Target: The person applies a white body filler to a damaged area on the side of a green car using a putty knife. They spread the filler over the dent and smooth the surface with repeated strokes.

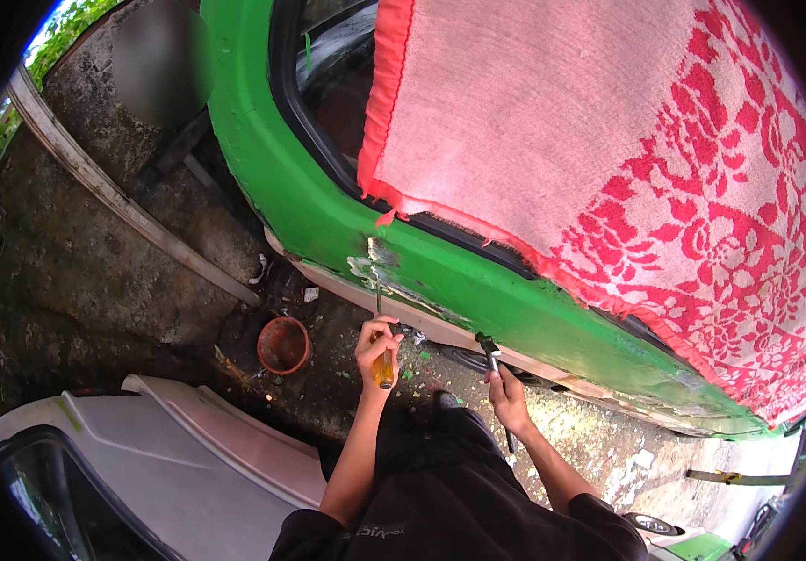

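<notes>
My left hand point(375, 360) grips a screwdriver with a translucent amber handle point(386, 367). Its thin shaft points up toward a scraped, peeling patch point(373, 271) on the green car body point(263, 178), just below a window; I cannot tell whether the tip touches it. My right hand point(509, 402), lower and to the right, holds a hammer point(488, 348) with a dark head, held near the lower edge of the green panel. A red-and-pink floral towel point(534, 112) drapes over the window and roof above.
A terracotta pot point(283, 346) sits on dirty ground at left, near a long curved rail point(122, 210) and a stained concrete surface point(66, 271). A pale car body point(169, 449) is close at lower left. Foliage point(48, 47) shows at upper left, and another long strip point(740, 479) at lower right.
</notes>
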{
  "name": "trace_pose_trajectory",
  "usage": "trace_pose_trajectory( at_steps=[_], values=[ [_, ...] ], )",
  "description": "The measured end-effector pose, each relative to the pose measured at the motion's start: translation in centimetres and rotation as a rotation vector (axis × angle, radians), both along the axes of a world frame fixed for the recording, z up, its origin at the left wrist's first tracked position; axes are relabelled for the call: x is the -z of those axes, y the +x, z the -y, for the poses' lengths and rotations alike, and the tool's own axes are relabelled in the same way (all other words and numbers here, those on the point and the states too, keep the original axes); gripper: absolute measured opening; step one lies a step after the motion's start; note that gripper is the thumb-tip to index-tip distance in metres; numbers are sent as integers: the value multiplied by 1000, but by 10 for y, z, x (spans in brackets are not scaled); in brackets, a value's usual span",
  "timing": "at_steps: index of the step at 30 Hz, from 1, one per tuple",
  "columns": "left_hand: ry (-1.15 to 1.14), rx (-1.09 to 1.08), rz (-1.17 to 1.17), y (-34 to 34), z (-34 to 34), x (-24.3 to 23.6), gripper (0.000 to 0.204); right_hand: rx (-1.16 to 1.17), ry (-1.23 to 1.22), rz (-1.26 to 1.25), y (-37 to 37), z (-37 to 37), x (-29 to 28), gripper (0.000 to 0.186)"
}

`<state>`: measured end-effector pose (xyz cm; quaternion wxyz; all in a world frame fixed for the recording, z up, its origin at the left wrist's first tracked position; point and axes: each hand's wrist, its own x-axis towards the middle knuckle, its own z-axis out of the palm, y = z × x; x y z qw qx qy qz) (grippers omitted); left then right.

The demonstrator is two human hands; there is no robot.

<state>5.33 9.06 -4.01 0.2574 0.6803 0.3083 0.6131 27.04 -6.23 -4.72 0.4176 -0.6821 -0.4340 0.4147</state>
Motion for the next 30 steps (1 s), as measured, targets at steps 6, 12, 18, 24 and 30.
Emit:
trace_pose_trajectory(
  at_steps=[6, 12, 18, 24, 30],
  values=[
    [-156, -8, 161, 3, 1, 9, 29, -35, 72, -76, -13, -27, -36, 32],
    [-179, -57, 194, 7, -8, 20, 30, -132, 65, -107, -24, -34, -48, 26],
    [-232, -62, 3, -1, -17, 39, 29, -139, 47, -132, -33, -37, -45, 24],
    [-146, -11, 44, -14, -25, 27, 27, -135, 94, -164, -39, -43, -52, 24],
    [-104, -12, -18, -14, -28, 12, 18, -120, 58, -248, -45, -45, -53, 26]
  ],
)
